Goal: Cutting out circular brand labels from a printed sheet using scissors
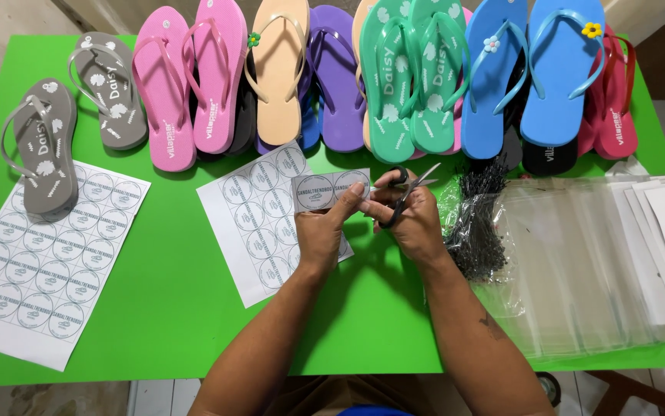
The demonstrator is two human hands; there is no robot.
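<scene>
1. Left hand: closed in a pinch on the lower edge of a small label strip, thumb and fingers on the paper. The strip is held above the tabletop, not lying on it.

2. Right hand: closed through the handles of black scissors. The blades are parted and point up and to the right, away from the body.

3. Key relation: the strip lies to the left of the scissors. Its long axis runs left to right, nearly level, and its right end sits just beside the scissor pivot. The blades therefore meet the strip at its right end and cross its long axis.

4. Nearness: both hands meet at the centre of the tabletop, knuckles close together. The left hand is the one in contact with the strip; the right touches only the scissors.

5. Under the left hand lies a label sheet with printed circles, tilted, one part cut away. A second, full sheet lies well apart to the left.

6. To the right of the right hand: a bundle of black ties, then a stack of clear bags.

7. Along the far edge: a row of coloured flip-flops, soles up or strapped, well apart from the hands.
</scene>
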